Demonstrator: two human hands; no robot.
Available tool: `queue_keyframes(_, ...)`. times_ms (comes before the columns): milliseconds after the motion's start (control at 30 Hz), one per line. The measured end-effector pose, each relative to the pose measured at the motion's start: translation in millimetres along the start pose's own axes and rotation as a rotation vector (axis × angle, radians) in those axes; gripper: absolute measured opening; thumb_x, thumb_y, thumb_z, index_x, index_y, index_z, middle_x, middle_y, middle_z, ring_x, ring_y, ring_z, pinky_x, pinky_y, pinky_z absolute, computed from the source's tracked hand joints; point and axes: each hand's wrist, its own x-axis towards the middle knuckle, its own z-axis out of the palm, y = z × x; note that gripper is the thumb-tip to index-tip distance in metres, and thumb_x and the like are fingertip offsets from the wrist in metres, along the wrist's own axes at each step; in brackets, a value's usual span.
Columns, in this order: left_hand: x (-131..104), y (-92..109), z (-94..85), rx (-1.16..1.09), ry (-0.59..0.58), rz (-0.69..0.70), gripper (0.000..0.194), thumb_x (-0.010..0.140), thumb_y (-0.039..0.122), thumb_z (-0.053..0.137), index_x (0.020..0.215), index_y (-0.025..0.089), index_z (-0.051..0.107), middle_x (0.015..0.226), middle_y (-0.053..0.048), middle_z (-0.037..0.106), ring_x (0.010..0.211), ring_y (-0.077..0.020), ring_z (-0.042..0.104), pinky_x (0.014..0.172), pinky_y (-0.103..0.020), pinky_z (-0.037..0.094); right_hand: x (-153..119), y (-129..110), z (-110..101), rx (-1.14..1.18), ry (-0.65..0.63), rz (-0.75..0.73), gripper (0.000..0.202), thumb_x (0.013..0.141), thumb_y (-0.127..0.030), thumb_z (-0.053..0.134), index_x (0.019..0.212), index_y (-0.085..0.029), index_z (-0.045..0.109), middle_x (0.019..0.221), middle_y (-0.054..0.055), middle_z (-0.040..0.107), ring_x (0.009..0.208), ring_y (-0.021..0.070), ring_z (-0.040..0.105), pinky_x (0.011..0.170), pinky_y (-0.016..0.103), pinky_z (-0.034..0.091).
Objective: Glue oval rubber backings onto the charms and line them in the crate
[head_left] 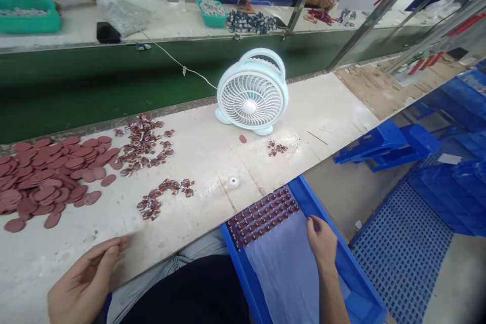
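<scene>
Across white bench (201, 142): fan (249, 106), red discs (63, 162) | fingers: left hand (85, 281) pinched, right hand (322, 243) curled over blue tray (357, 281) | grasp: can't tell

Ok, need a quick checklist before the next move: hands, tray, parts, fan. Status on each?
1. Left hand free of parts: cannot tell; it is over the bench, thumb and fingertips close together, tips blurred.
2. Right hand free of parts: cannot tell; fingers curled over the sheet.
3. Tray parts in rows: ok, at the tray's far end.
4. Tray firmly supported: cannot tell; its underside is hidden.
5. Loose parts on the bench: ok, several clusters lie there.
6. Fan clear of both hands: ok, standing farther back on the bench.
</scene>
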Motion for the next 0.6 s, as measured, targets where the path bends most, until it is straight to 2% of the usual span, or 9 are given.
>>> queue_keyframes(67,-16,4,3.2,-0.026,-0.113,0.082,0.022,0.081,0.044,0.077,0.095,0.027,0.077,0.102,-0.002,0.080,0.098,-0.0267,0.075,0.100,-0.037,0.058,-5,11,-20,-0.032,0.141,0.057,0.037,0.098,-0.041,0.063,0.127,-0.019,0.062,0.134,0.011,0.062,0.125,0.0283,0.058,0.106,0.053,0.048)
queue_keyframes(100,-26,6,9.5,-0.048,-0.212,0.125,0.021,0.079,0.043,0.079,0.093,0.026,0.078,0.103,-0.004,0.079,0.101,-0.0279,0.074,0.101,-0.037,0.057,-5,17,-29,-0.046,0.195,0.084,0.042,0.097,-0.041,0.064,0.132,-0.020,0.059,0.141,0.012,0.057,0.133,0.0311,0.052,0.110,0.056,0.044)
queue_keyframes(133,-37,9,19.8,-0.099,-0.381,0.118,0.021,0.079,0.041,0.079,0.093,0.026,0.079,0.106,-0.006,0.079,0.102,-0.0288,0.073,0.099,-0.037,0.058,-2,23,-37,-0.056,0.224,0.105,0.047,0.096,-0.041,0.065,0.136,-0.019,0.056,0.146,0.014,0.053,0.139,0.0338,0.046,0.112,0.059,0.040)
queue_keyframes(200,-56,15,51.8,-0.245,-0.756,-0.041,0.025,0.083,0.042,0.077,0.100,0.025,0.079,0.121,-0.010,0.075,0.105,-0.0294,0.072,0.088,-0.035,0.060,9,32,-46,-0.062,0.200,0.130,0.051,0.094,-0.042,0.068,0.137,-0.018,0.055,0.148,0.016,0.051,0.140,0.0357,0.045,0.112,0.060,0.040)
queue_keyframes(267,-67,20,92.8,-0.399,-1.048,-0.281,0.037,0.082,0.046,0.077,0.110,0.023,0.076,0.127,-0.012,0.072,0.107,-0.0296,0.071,0.078,-0.034,0.058,22,36,-45,-0.054,0.098,0.137,0.043,0.094,-0.042,0.068,0.129,-0.018,0.061,0.140,0.014,0.058,0.130,0.0319,0.055,0.106,0.055,0.047)
queue_keyframes(367,-71,20,146.5,-0.455,-1.115,-0.362,0.052,0.081,0.051,0.078,0.121,0.018,0.070,0.098,-0.011,0.076,0.100,-0.0274,0.071,0.078,-0.035,0.056,34,35,-34,-0.043,-0.027,0.152,0.029,0.097,-0.040,0.065,0.118,-0.020,0.067,0.126,0.009,0.066,0.113,0.0244,0.065,0.096,0.045,0.055)
queue_keyframes(433,-69,15,165.5,-0.487,-1.127,-0.391,0.054,0.080,0.052,0.078,0.121,0.018,0.069,0.098,-0.010,0.075,0.098,-0.0258,0.071,0.080,-0.035,0.055,35,32,-27,-0.038,-0.034,0.166,0.027,0.097,-0.039,0.065,0.117,-0.021,0.067,0.123,0.008,0.066,0.109,0.0233,0.066,0.092,0.042,0.057)
queue_keyframes(500,-67,10,171.0,-0.517,-1.122,-0.411,0.053,0.080,0.053,0.078,0.119,0.018,0.070,0.099,-0.010,0.074,0.094,-0.0241,0.072,0.080,-0.035,0.054,33,30,-23,-0.028,-0.011,0.168,0.026,0.097,-0.038,0.066,0.117,-0.021,0.066,0.123,0.008,0.066,0.108,0.0230,0.066,0.089,0.041,0.058)
queue_keyframes(600,-65,5,167.5,-0.554,-1.091,-0.421,0.052,0.079,0.052,0.079,0.117,0.017,0.070,0.090,-0.007,0.072,0.089,-0.0222,0.071,0.077,-0.033,0.053,32,26,-20,-0.013,0.014,0.138,0.025,0.097,-0.038,0.066,0.117,-0.022,0.067,0.123,0.008,0.066,0.107,0.0223,0.066,0.089,0.040,0.058)
